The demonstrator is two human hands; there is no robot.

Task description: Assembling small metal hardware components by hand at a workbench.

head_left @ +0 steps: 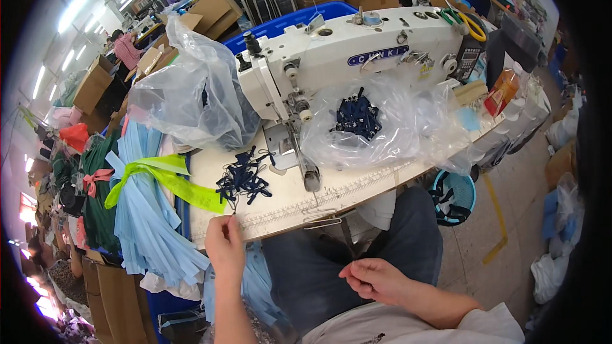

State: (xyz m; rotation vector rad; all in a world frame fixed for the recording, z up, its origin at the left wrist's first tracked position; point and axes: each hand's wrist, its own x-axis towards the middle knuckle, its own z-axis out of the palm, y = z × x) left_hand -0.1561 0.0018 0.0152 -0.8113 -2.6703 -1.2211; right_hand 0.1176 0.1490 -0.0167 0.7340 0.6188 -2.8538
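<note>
My left hand (pixel 223 242) is raised at the front edge of the sewing table (pixel 357 185), its fingers pinched on a thin dark thread or cord that leads up to a loose pile of small navy fabric loops (pixel 242 179). My right hand (pixel 373 278) rests over my lap, fingers curled together; whether it pinches the same thread I cannot tell. A white industrial sewing machine (pixel 357 51) stands behind the pile. A clear plastic bag (pixel 389 124) under the machine's arm holds more navy loops.
A bundle of light blue fabric strips (pixel 150 216) tied with a lime green band hangs off the table's left end. A second crumpled clear bag (pixel 188 92) lies behind it. Scissors (pixel 465 21) lie on the machine. A blue basket (pixel 454 196) stands on the floor at right. Cardboard boxes stand behind.
</note>
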